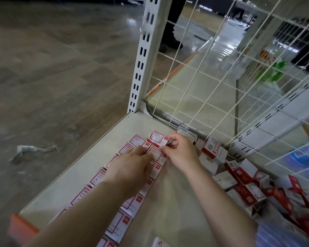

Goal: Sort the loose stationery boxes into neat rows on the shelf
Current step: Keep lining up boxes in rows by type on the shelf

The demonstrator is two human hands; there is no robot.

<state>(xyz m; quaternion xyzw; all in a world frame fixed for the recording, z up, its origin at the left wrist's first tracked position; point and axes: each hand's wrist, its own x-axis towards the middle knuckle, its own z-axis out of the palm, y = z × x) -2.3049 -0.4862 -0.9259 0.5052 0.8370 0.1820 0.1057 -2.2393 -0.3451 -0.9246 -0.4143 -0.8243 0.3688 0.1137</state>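
Both forearms reached over the shelf [103, 139], where the left hand [130, 166] lay flat on two rows of red-and-white boxes [125, 207] and the right hand [180, 150] pinched the far box [157, 139] beside a loose pile [248, 184].

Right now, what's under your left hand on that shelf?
The left hand lies over the rows of red-and-white boxes laid flat on the shelf. The boxes directly beneath it are covered.

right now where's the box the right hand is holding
In the head view, the box sits at the far end of the second row on the shelf, pinched by the right hand, near the wire grid.
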